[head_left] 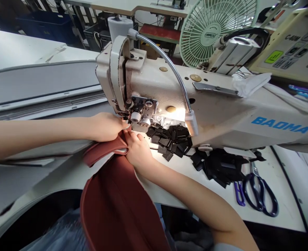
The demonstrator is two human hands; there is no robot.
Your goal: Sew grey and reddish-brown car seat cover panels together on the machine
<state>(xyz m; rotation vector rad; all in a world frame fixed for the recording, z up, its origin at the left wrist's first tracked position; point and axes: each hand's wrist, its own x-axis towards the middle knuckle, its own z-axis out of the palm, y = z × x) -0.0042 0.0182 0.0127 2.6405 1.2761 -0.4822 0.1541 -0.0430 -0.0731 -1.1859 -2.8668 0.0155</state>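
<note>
A rust-red fabric piece (117,202) runs from my lap up to the needle area of a white BAOMA sewing machine (222,108). My left hand (106,126) is closed on the fabric's folded edge just left of the presser foot (136,120). My right hand (136,148) presses and pinches the same fabric right below the foot, fingers together. A lit gooseneck lamp (192,122) shines on the spot. The needle itself is hidden behind my fingers.
A pile of small black fabric tabs (174,139) lies under the machine arm, more black pieces (222,167) to the right. Blue-handled scissors (261,191) and a purple snipper (239,193) lie near the table's front right. A green fan (216,28) and control panel (292,45) stand behind.
</note>
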